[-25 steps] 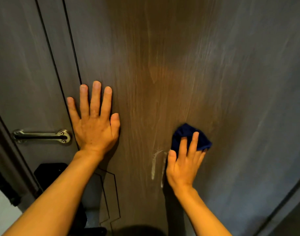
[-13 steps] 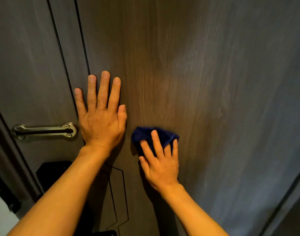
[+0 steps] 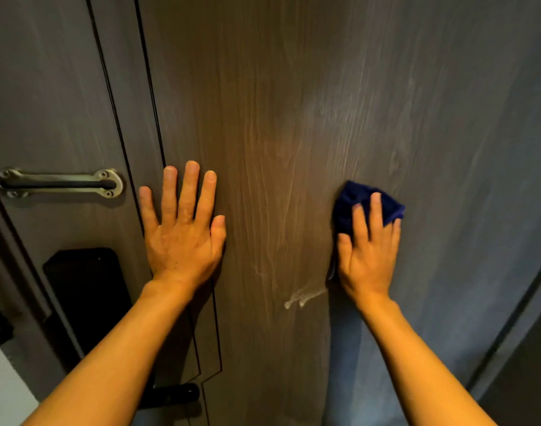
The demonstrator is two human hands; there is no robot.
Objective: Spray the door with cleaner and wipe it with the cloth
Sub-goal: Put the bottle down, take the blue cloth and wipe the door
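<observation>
Head view, left to right. At the far left a metal latch bar [image 3: 60, 182] is screwed horizontally to the dark wood-grain door [image 3: 278, 87], with a black lock body [image 3: 84, 290] below it and a black lever handle [image 3: 174, 395] lower still, partly hidden by the left forearm. Two thin vertical grooves [image 3: 134, 118] run down the door between the latch bar and the left hand [image 3: 183, 238].

The left hand lies flat against the door, fingers [image 3: 189, 186] spread and holding nothing, its little finger just beside the right-hand groove. Compared with half a second ago it keeps the same flat pose.

At centre, pale wet streaks [image 3: 281, 210] run down the grain, ending in a whitish smear [image 3: 303, 296] just left of the right wrist. This smear did not show half a second ago.

The right hand [image 3: 367, 259] presses a dark blue cloth [image 3: 358, 207] against the door, its fingers [image 3: 375, 210] extended over the bunched fabric, which shows above the fingertips and beside the thumb. Half a second ago cloth and hand lay just beside the left hand; they now sit well apart from it, to the right.

Right of the cloth the door face runs bare to its dark edge [image 3: 521, 318] at lower right; above both hands the panel is likewise unobstructed.
</observation>
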